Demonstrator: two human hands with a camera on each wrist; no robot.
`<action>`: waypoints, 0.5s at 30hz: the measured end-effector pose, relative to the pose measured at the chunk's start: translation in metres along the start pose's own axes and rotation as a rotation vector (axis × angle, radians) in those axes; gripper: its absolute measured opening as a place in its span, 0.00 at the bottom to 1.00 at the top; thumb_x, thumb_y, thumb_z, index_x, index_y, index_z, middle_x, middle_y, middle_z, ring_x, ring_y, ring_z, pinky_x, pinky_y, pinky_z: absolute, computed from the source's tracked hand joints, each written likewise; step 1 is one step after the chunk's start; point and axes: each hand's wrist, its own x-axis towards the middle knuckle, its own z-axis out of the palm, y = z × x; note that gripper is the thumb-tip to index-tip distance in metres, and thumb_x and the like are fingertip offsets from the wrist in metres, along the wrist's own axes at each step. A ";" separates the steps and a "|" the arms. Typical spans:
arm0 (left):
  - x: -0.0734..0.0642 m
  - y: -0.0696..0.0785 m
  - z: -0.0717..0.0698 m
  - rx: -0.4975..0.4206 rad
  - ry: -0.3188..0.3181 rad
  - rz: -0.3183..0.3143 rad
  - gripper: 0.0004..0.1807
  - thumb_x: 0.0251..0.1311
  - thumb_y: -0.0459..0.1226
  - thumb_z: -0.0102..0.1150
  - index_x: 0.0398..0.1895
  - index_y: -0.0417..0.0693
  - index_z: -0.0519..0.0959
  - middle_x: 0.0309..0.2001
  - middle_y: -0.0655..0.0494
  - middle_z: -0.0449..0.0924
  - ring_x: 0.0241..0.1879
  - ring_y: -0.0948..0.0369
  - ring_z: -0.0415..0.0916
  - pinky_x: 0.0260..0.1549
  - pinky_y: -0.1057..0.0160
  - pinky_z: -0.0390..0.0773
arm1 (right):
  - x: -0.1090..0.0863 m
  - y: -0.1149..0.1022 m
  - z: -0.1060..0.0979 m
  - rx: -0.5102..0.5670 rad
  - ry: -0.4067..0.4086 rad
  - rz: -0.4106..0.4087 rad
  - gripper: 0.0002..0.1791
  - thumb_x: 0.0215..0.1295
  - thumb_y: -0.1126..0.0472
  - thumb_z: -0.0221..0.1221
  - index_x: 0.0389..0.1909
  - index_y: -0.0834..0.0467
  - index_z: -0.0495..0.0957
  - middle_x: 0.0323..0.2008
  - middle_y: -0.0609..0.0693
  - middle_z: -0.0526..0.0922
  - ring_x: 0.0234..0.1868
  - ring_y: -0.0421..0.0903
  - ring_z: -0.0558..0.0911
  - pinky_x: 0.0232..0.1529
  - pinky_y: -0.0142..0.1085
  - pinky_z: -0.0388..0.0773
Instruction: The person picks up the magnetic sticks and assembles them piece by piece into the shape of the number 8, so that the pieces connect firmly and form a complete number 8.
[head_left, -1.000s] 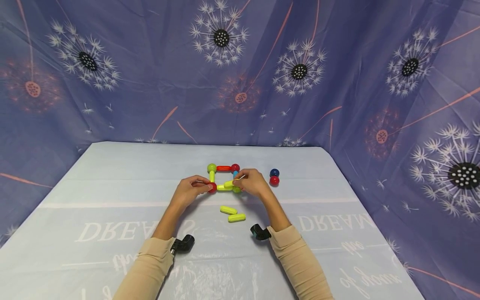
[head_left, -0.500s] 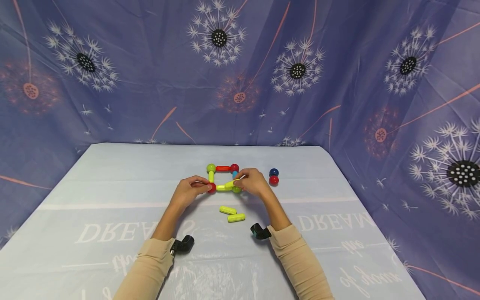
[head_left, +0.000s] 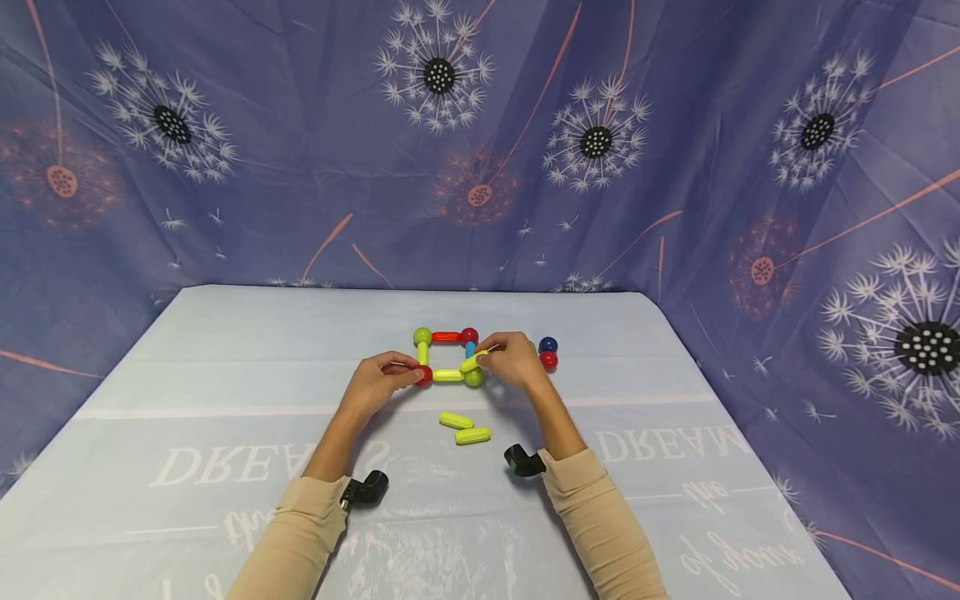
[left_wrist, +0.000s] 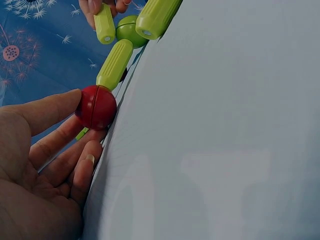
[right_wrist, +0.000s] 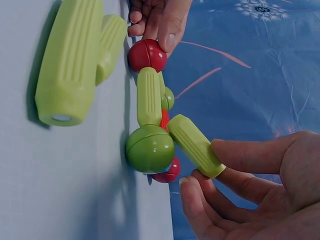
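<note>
Four-sided and flat on the table, a frame of magnetic rods and balls lies in front of me. My left hand point(head_left: 375, 385) pinches its near-left red ball point(left_wrist: 96, 107) between thumb and fingers. In my right hand point(head_left: 512, 360) is a loose yellow-green magnetic rod point(right_wrist: 196, 146), pinched near one end. The rod slants upward, its free end right at the top of the near-right green ball point(right_wrist: 150, 149). Another yellow-green rod point(right_wrist: 149, 96) joins that ball to the red one. The frame's far side has a red rod point(head_left: 447, 337), and its right side a blue rod point(head_left: 471, 350), partly hidden.
Two loose yellow-green rods point(head_left: 472, 436) lie on the table nearer to me, between the forearms. Right of the frame sit a dark blue ball point(head_left: 548, 344) and a red ball point(head_left: 549, 361). A patterned curtain point(head_left: 480, 242) hangs behind the table.
My right hand has shifted slightly right and up, and the rod in it now slants more steeply, showing more of the green ball. My left hand stays on the red ball.
</note>
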 end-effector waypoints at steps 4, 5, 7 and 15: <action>0.000 -0.001 0.000 0.000 -0.003 0.002 0.18 0.61 0.46 0.70 0.50 0.48 0.85 0.48 0.48 0.88 0.56 0.51 0.78 0.47 0.58 0.71 | -0.001 -0.001 -0.003 0.010 0.002 0.008 0.08 0.62 0.61 0.66 0.41 0.54 0.89 0.38 0.52 0.87 0.32 0.47 0.81 0.35 0.36 0.75; 0.000 -0.001 0.000 0.000 -0.004 0.002 0.18 0.61 0.46 0.70 0.50 0.48 0.85 0.48 0.48 0.88 0.56 0.51 0.78 0.47 0.58 0.71 | -0.001 -0.002 -0.003 0.008 0.001 0.008 0.08 0.62 0.61 0.66 0.42 0.54 0.89 0.38 0.52 0.87 0.32 0.46 0.81 0.35 0.36 0.75; 0.000 -0.001 0.001 0.001 -0.007 0.002 0.18 0.62 0.46 0.70 0.50 0.48 0.84 0.48 0.48 0.88 0.56 0.51 0.78 0.47 0.57 0.71 | -0.001 -0.002 -0.004 0.007 0.000 0.008 0.08 0.63 0.61 0.66 0.42 0.54 0.89 0.38 0.52 0.87 0.33 0.47 0.81 0.35 0.36 0.75; 0.000 0.000 0.001 -0.015 -0.009 -0.001 0.18 0.62 0.46 0.70 0.50 0.47 0.84 0.48 0.48 0.88 0.57 0.51 0.78 0.50 0.56 0.70 | -0.003 -0.004 -0.009 0.024 0.001 0.012 0.08 0.62 0.59 0.66 0.41 0.54 0.88 0.40 0.51 0.87 0.37 0.47 0.83 0.39 0.38 0.77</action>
